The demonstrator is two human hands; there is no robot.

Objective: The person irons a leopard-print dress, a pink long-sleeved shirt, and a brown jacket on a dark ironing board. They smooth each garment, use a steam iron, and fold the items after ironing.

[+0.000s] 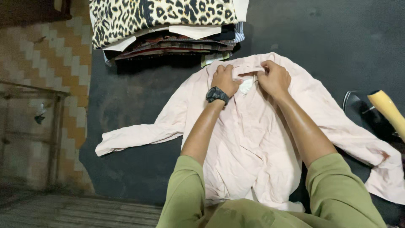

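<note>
A pale pink long-sleeved shirt (249, 143) lies spread out, front up, on a dark cloth-covered table (139, 105). Its collar points away from me and its sleeves stretch out to the left and right. My left hand (224, 79), with a black watch on the wrist, pinches the left side of the collar. My right hand (274, 78) grips the right side of the collar, close beside the left one. A white label shows between the two hands. Both arms wear olive green sleeves.
A stack of folded clothes (168, 29), topped by a leopard-print piece, sits at the table's far edge. An iron with a yellow handle (386, 107) rests at the right edge. A tiled floor and a metal frame (38, 126) lie to the left.
</note>
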